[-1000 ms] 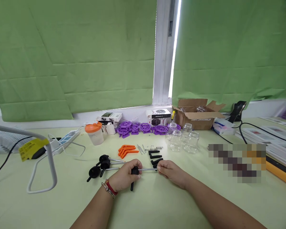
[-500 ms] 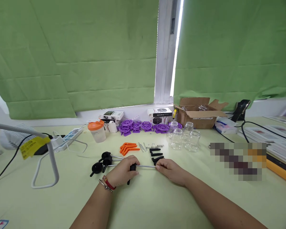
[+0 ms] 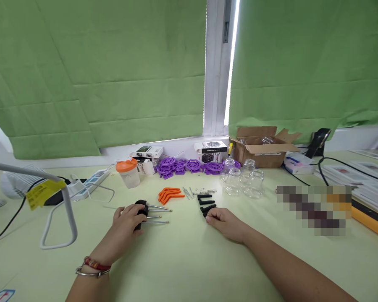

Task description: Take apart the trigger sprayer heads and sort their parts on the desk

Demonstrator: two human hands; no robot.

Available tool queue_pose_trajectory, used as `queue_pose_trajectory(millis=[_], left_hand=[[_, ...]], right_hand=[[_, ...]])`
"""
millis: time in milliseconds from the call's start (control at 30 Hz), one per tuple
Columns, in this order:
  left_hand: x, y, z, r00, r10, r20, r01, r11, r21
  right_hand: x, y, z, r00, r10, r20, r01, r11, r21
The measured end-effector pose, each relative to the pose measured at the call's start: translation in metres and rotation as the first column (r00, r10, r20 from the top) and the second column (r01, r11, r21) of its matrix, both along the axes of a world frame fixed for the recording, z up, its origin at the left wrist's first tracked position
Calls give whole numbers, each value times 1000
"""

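Observation:
My left hand (image 3: 126, 224) lies over a cluster of black heads (image 3: 141, 205) on the left side of the table, its fingers curled around one of them. Several thin metal rods (image 3: 157, 222) stick out from these heads toward the right. The palm and fingers hide most of the black parts. My right hand (image 3: 222, 220) rests on the table with thumb and fingertips pinched together; whatever is between them is hidden. Just beyond its fingertips lie several black lever-like pieces (image 3: 206, 202). Orange bent pieces (image 3: 170, 194) lie farther back, between the two hands.
Springs (image 3: 204, 192) and small metal pins (image 3: 187, 193) lie behind the black pieces. Purple round parts (image 3: 193, 166), clear jars (image 3: 253, 184), an orange-lidded cup (image 3: 127, 174) and a cardboard box (image 3: 261, 157) line the back. A bent grey metal frame (image 3: 71, 218) stands at left.
My left hand has moved left with the black-headed rod to the other rods. My right hand has let go of the rod's end and stays in nearly the same place.

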State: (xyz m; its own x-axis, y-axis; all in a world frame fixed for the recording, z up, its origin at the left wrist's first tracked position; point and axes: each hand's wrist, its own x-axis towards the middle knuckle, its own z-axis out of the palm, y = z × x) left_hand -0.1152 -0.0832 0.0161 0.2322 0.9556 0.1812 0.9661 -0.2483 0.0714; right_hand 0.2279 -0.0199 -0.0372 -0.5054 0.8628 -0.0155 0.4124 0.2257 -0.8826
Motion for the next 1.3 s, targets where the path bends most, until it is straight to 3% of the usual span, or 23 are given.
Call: queue_pose_trajectory(millis=[200, 600, 767, 933, 1300], left_hand=[[-6, 1, 0, 997, 27, -74, -31, 998, -46], [17, 14, 5, 987, -28, -159, 13, 996, -92], [22, 34, -9, 957, -96, -274, 57, 988, -147], [4, 42, -22, 945, -127, -302, 82, 984, -157], [-53, 49, -27, 956, -63, -287, 19, 988, -154]], right_hand=[[0, 0, -1, 1000, 5, 8, -5, 1000, -19], [0, 0, -1, 1000, 2, 0, -2, 1000, -13], [0, 1, -3, 1000, 8, 12, -8, 1000, -8], [0, 2, -4, 1000, 13, 16, -13, 1000, -10], [2, 3, -5, 1000, 17, 4, -17, 1000, -4]])
